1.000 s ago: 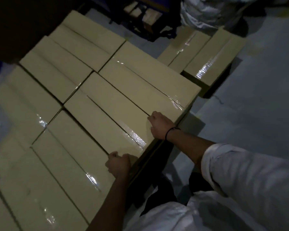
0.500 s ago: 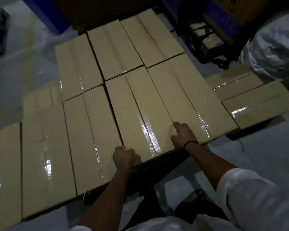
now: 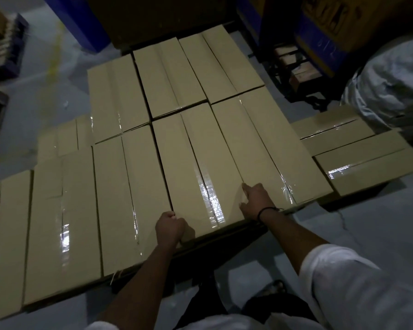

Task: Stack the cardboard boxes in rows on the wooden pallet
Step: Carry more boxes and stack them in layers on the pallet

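Cardboard boxes (image 3: 119, 96) lie flat in tight rows. One box (image 3: 196, 167) sits in the near row, touching both neighbours. The left hand (image 3: 169, 226) grips its near left corner. The right hand (image 3: 256, 202) rests on the near right corner, and its grip is unclear.

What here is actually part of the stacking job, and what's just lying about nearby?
Part of the job: the rows of cardboard boxes; the near box under the left hand and right hand; probably the two side boxes.
Lying about: grey wrapped bundle; blue racking; small boxes on a dark frame.
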